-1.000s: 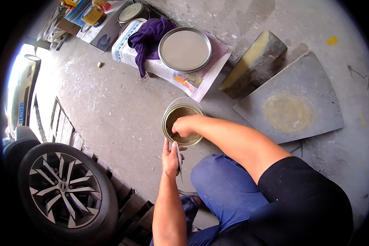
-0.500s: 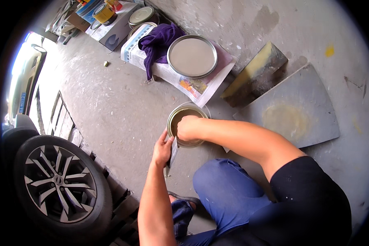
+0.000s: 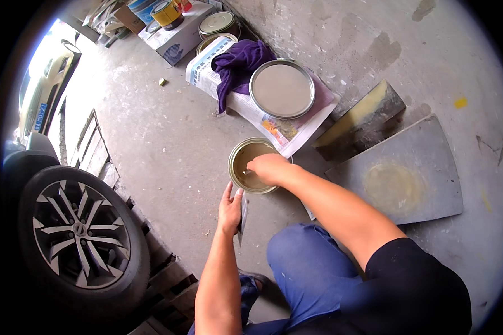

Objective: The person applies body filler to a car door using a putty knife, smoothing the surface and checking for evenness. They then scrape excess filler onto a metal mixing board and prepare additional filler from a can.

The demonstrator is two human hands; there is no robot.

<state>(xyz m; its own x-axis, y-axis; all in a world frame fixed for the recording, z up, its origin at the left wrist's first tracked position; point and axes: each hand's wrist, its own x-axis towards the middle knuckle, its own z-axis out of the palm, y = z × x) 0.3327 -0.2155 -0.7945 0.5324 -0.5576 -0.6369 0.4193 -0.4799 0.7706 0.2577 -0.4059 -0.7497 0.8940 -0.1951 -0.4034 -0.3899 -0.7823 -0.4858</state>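
An open round metal can (image 3: 233, 177) stands on the floor in front of me, with brownish-grey material inside. My right hand (image 3: 269, 169) is closed over the can's right side, inside the rim's outline. A small pale tip of what it grips shows at its fingers; the kind of tool is hidden. Close by the can's near-left rim, my left hand (image 3: 229, 212) holds a thin, flat grey plate (image 3: 243, 216) on edge, its thumb and fingers pointing toward the can.
Beyond the can, a round lid (image 3: 282, 89) and a purple cloth (image 3: 243, 60) lie on a newspaper-covered support (image 3: 313, 120). A yellowish block (image 3: 363, 120) and a curved grey panel (image 3: 397, 184) sit at right. A car wheel (image 3: 81, 234) stands at left; tins and boxes (image 3: 179, 42) are behind.
My right hand has shifted right and up from deeper in the can, and a pale tip now shows. My left hand has drawn slightly away from the rim. The whole view has shifted.
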